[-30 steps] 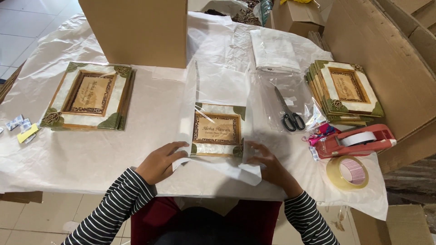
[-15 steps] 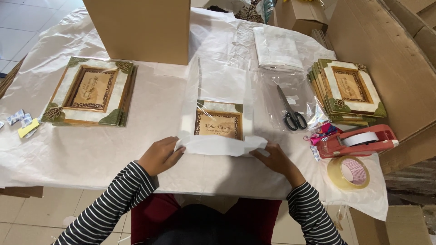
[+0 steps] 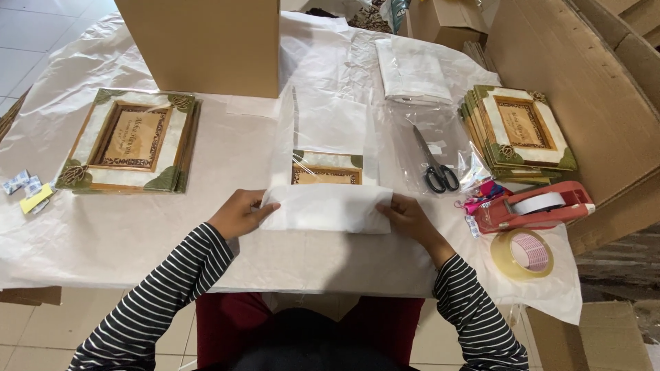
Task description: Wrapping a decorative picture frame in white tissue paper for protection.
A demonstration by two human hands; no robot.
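Now white paper fold [image 3: 326,208], pinched between both hands' fingertips [image 3: 265,206]

Matt white paper [image 3: 326,209] folds over a glossy wooden frame [image 3: 326,168]; centre right, scissors [image 3: 433,161] show shiny metal blades and black plastic handles.

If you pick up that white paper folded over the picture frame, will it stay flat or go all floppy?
Probably floppy: the white paper bends easily over the framed picture where the left hand and right hand fold it. It looks thin and wrinkly, so likely very light. Pulled hard, it might tear.
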